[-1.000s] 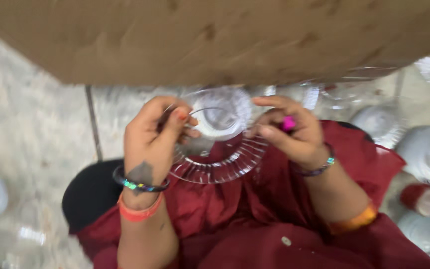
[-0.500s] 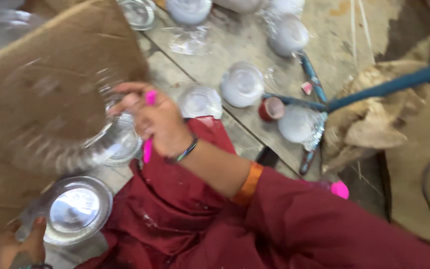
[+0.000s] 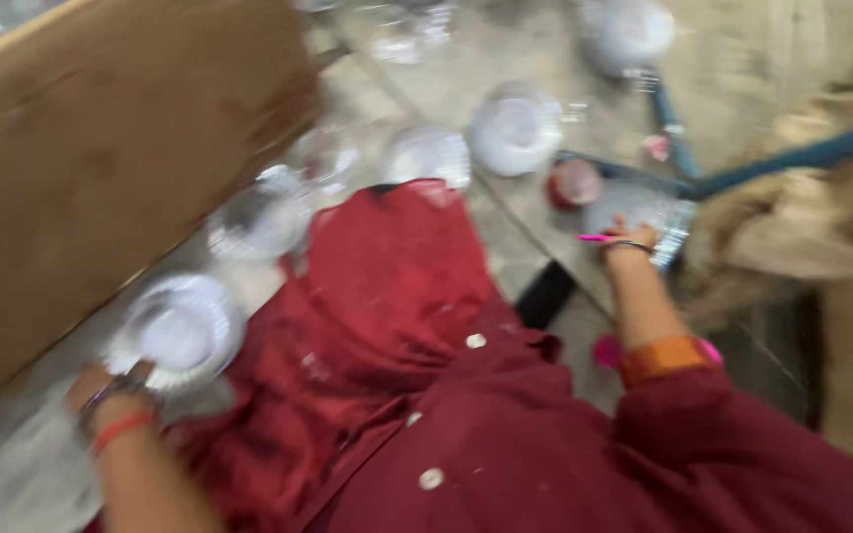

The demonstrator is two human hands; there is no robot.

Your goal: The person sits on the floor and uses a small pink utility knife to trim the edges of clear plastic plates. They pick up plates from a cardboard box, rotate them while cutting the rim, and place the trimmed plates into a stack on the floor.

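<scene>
Head camera looks down on a person in a dark red garment (image 3: 417, 395) sitting on a pale tiled floor (image 3: 505, 247), and everything is blurred. Left hand (image 3: 106, 390) sits low at the near left, closed on the edge of a clear ribbed plastic lid (image 3: 178, 331) that rests close to a big brown cardboard sheet (image 3: 101, 148). An orange band and a dark bangle circle that wrist. Right hand (image 3: 629, 237) is stretched out to the far right, resting on a ribbed clear tray (image 3: 678, 242) beside a small red cup (image 3: 575, 183); a thin pink stick (image 3: 594, 238) pokes out from its fingers, so it seems to grip that, though the blur leaves the fingers hard to read. An orange bangle (image 3: 668, 355) sits further up that arm.

More clear plastic lids lie scattered on the floor: 1 just past the knee (image 3: 426, 156), 1 further out (image 3: 515, 133), 1 near the cardboard (image 3: 259, 222). A blue pipe (image 3: 802, 158) runs in from the right over tan sacking (image 3: 812, 247).
</scene>
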